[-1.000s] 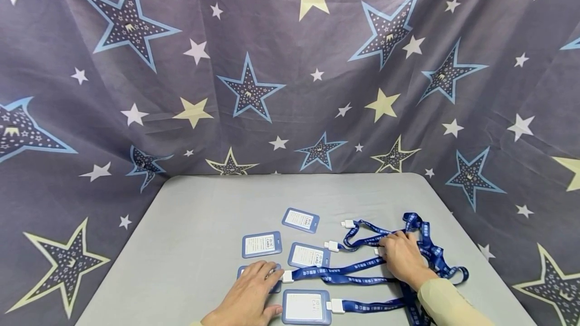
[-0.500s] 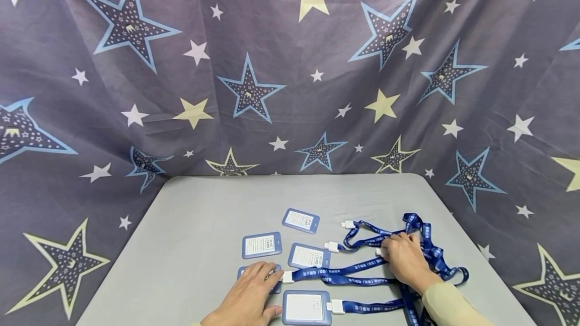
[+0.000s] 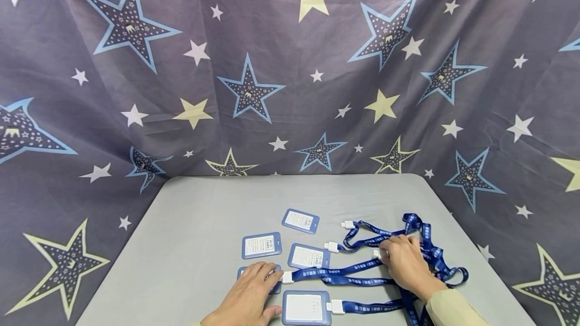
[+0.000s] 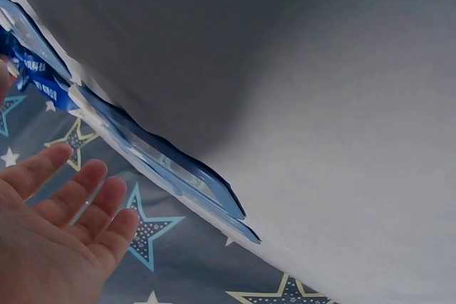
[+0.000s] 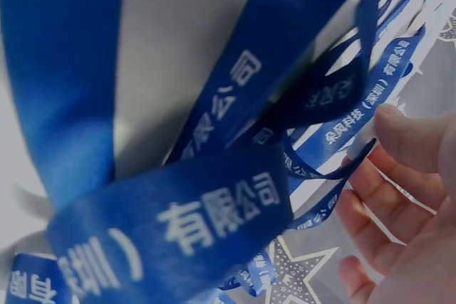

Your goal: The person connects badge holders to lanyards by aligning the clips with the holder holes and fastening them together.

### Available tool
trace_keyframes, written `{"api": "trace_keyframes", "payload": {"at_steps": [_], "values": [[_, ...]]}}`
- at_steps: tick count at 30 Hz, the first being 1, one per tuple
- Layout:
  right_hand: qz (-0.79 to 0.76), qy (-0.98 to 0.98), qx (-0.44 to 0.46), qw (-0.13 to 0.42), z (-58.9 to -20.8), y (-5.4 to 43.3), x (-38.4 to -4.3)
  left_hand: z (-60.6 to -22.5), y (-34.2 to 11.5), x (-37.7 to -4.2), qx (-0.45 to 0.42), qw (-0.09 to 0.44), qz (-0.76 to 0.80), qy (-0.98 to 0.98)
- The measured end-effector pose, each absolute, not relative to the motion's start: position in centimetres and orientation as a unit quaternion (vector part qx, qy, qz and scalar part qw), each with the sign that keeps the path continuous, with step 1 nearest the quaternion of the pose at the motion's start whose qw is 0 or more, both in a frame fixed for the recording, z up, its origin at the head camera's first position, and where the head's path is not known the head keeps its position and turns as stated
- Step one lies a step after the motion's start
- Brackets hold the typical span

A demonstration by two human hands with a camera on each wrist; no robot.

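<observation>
My left hand (image 3: 251, 293) rests with relaxed, extended fingers over a blue ID card holder (image 3: 275, 288), mostly hidden beneath it. That holder's white clip (image 3: 287, 277) leads to a printed blue lanyard (image 3: 358, 267). Among the lanyards on the right, my right hand (image 3: 408, 263) pinches one close to its white clip (image 3: 377, 253). In the right wrist view, thumb and forefinger meet on a blue strap (image 5: 349, 169), while large loops of ribbon (image 5: 214, 226) fill the foreground. Nearer the front edge lies another card holder (image 3: 306, 308), joined to a lanyard by a white clip (image 3: 336, 307).
Three loose card holders lie farther back: one at the top (image 3: 300, 221), one at left (image 3: 261, 245), one in the middle (image 3: 308, 255). Two more lanyard clips, the upper (image 3: 347, 224) and lower (image 3: 332, 247), point left. A star-patterned curtain (image 3: 290, 64) hangs behind the grey table (image 3: 181, 265).
My right hand shifts very slightly right and then back left, the pinched lanyard's clip moving with it. My left hand and the card holders stay in place.
</observation>
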State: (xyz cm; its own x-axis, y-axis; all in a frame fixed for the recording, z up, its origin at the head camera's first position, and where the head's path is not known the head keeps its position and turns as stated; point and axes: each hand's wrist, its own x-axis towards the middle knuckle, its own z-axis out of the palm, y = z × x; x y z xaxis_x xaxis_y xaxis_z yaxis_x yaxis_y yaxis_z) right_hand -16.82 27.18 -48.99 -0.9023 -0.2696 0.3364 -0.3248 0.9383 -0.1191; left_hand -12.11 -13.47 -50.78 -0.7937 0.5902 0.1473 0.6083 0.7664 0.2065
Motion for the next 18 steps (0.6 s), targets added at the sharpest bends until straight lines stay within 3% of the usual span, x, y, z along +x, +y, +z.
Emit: {"api": "trace_keyframes", "payload": {"at_steps": [18], "values": [[0.093,-0.966,0.167,0.175,-48.25,26.18,-16.12,-50.52,-13.52,-12.11,-0.319,0.033,-0.123,-0.939]]}}
